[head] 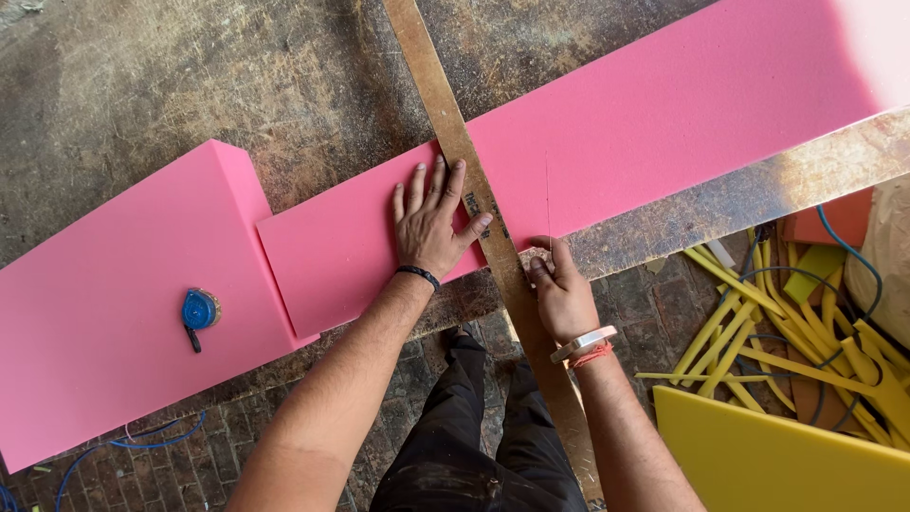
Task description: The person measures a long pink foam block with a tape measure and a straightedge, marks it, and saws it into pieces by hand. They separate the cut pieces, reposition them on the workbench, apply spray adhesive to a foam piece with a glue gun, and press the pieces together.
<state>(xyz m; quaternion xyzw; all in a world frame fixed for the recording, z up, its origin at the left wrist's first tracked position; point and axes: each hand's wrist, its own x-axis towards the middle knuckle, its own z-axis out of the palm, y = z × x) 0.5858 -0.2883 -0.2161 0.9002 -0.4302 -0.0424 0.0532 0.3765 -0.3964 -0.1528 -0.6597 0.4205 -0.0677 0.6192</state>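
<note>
My left hand (431, 223) lies flat and spread, palm down, on the long pink foam sheet (664, 114); its thumb and forefinger press against the wooden straightedge (474, 194) that crosses the foam just to the right of that hand. It grips nothing, only bears down. A dark band sits at its wrist.

My right hand (559, 289) is below and to the right of the left one, on the other side of the straightedge, at the near edge of the foam. Its fingers are curled in toward the straightedge, and I cannot tell whether they pinch a blade or anything else. A faint dark line runs up the foam just above this hand. A pale bracelet and a red thread circle the wrist.

The foam lies on a worn, scratched surface (142, 76). Far to the left of my left hand a thicker pink foam block (104, 284) rests touching the sheet, with a blue tape measure (200, 310) on top of it.

To the right of my right hand, down on the brick floor (654, 313), lie yellow foam strips (758, 341) tangled with a blue cable, and nearer to me a yellow foam slab (777, 455). My dark trousers show between my arms.
</note>
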